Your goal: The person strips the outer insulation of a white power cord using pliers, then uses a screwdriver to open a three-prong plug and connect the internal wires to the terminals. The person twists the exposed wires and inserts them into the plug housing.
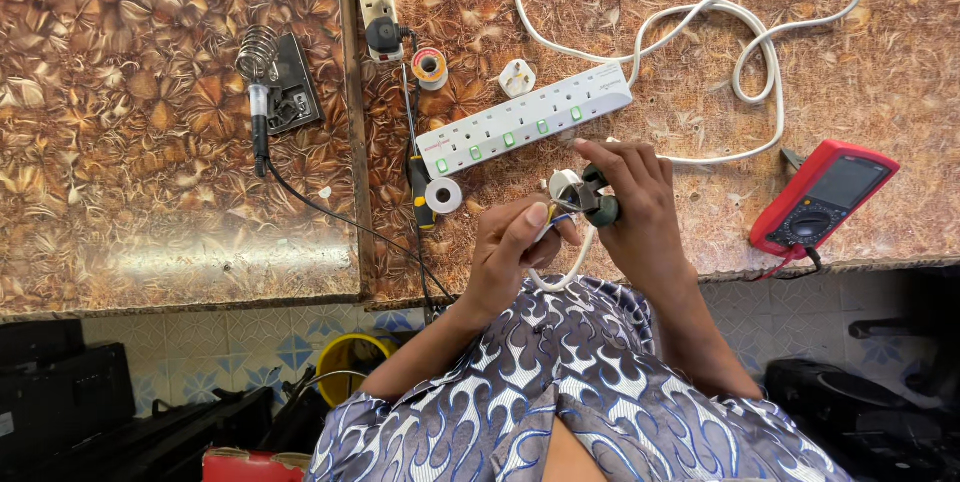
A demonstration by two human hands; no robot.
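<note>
Patterned shirt (560, 392), left hand (515, 247) pinching wires (548, 227), right hand (635, 202) gripping cutters (595, 197)

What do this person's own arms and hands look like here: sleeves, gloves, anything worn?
Both hands, left hand and right hand, are bare: no gloves, and no rings or watch that I can see. Forearms are uncovered. Short loose sleeves of a shirt with a navy, grey and white swirl pattern end near the elbows.

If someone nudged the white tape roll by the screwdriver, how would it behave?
The white tape roll lies flat on its side on the table, so it would probably slide, not roll. It looks small and hollow-cored, likely light. The screwdriver touching it might block leftward movement.
</note>
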